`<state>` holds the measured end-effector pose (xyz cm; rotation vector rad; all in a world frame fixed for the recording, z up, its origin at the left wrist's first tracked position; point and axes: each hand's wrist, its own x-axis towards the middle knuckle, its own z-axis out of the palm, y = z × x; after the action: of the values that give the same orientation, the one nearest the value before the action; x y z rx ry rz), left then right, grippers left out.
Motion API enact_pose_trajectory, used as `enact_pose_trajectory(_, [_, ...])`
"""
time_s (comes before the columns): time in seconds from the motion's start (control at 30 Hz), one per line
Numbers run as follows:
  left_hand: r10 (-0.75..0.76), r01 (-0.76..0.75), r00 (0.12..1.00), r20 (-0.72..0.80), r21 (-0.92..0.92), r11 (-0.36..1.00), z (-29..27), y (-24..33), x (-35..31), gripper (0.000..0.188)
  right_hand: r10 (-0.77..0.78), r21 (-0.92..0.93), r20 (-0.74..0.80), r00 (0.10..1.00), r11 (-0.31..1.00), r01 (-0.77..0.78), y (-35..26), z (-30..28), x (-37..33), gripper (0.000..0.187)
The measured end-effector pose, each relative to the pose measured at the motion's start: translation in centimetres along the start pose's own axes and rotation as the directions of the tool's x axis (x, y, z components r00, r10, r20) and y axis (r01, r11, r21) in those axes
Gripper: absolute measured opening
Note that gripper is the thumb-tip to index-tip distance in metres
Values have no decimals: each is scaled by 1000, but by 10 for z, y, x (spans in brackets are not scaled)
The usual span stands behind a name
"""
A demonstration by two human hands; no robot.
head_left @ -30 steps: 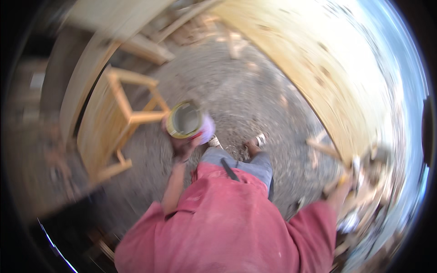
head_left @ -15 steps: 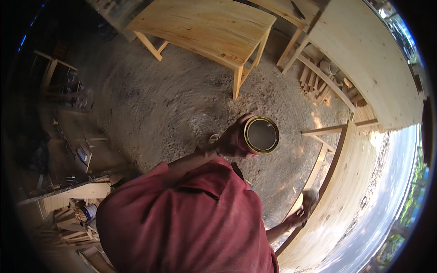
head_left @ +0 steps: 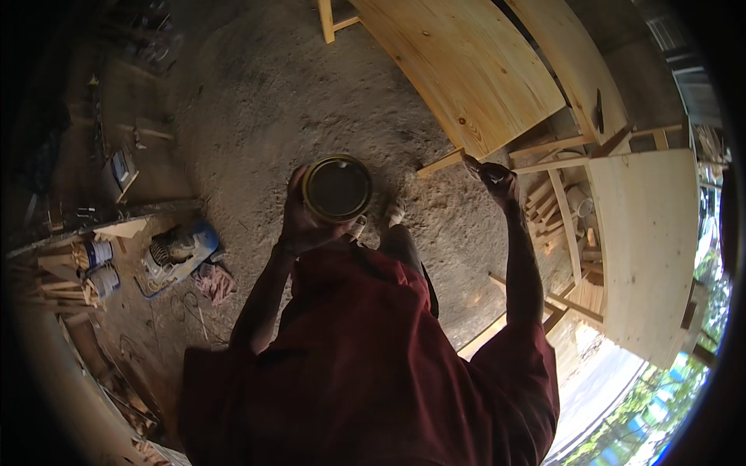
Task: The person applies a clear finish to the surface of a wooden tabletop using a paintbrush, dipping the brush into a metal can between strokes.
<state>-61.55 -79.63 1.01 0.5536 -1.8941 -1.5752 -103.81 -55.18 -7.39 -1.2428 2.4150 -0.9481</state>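
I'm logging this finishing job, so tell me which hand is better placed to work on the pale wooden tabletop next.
Probably the right hand: it holds a small brush-like tool at the tabletop corner. The left hand is occupied with the open can.

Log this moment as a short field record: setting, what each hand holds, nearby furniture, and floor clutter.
setting: dirt-floored woodworking yard
left hand: holds a round open metal tin with dark contents
right hand: raised, gripping a small brush-like tool, too small to tell which, near the corner of the pale pine tabletop
nearby: second unfinished pale wooden panel at right
floor clutter: blue tray, wood offcuts at left
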Motion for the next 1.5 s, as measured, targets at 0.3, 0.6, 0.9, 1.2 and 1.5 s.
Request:
enact_pose_trajectory(0.3, [-41, 278, 671, -741, 200, 939, -12, -25, -30, 124, -802, -426, 275, 530, 392, 815, 52, 44, 146, 29])
enact_pose_trajectory(0.6, [-85, 436, 515, -853, 176, 883, -5, -43, 6, 135, -687, -394, 161, 708, 613, 684, -30, 107, 314, 19])
enact_pose_trajectory(0.9, [-82, 379, 663, -744, 239, 894, -80, -94, 106, 130, -387, -211, 339, 858, 857, 470, 14, 62, 206, 10])
enact_pose_trajectory(1.2, [41, 312, 770, -637, 432, 846, -172, -122, 178, 127, -148, -353, 436, 888, 879, 320, 17, 29, 117, 12])
enact_pose_trajectory(1.5, [-5, 345, 672, -740, 307, 887, -175, -138, 211, 129, -446, -265, 235, 864, 826, 498, -34, 122, 311, 14])
